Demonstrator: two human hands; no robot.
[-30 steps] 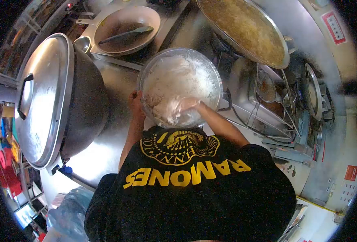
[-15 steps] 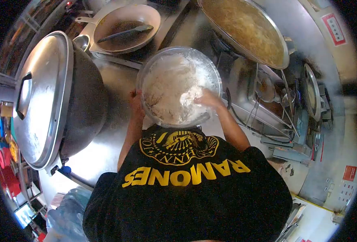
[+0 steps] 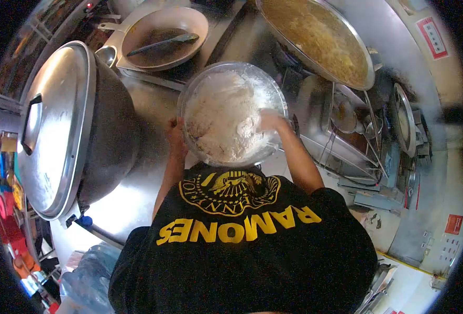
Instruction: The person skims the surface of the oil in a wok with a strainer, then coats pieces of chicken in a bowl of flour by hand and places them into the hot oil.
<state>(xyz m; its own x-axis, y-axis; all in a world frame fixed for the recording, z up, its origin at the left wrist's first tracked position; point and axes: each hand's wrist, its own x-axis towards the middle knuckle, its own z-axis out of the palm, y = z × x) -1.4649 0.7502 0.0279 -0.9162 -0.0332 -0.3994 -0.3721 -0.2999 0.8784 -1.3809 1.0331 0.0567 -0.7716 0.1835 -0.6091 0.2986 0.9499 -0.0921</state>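
Note:
A round clear-walled bowl point(image 3: 189, 142) of white flour point(image 3: 216, 99) sits in front of my body. At its left rim, my left hand point(image 3: 176, 132) is closed on the edge. My right hand point(image 3: 269, 121) is inside the bowl at the right, over the flour, and its fingers are smeared by motion. Just left of those fingers lies a lumpy flour-coated clump point(image 3: 246, 125). Whether the right hand holds anything cannot be made out.
A large lidded pot point(image 3: 58, 131) stands at the left on the steel counter point(image 3: 153, 99). Behind the bowl, a pan point(image 3: 200, 26) holds dark-handled tongs or a spatula point(image 3: 163, 44). At the upper right is a wide wok point(image 3: 320, 36) of bubbling oil, with a fryer basin point(image 3: 315, 118) below it.
My right hand has moved slightly right and away from the clump in the flour. The left hand stays at the bowl's rim. Bubbling in the wok has shifted.

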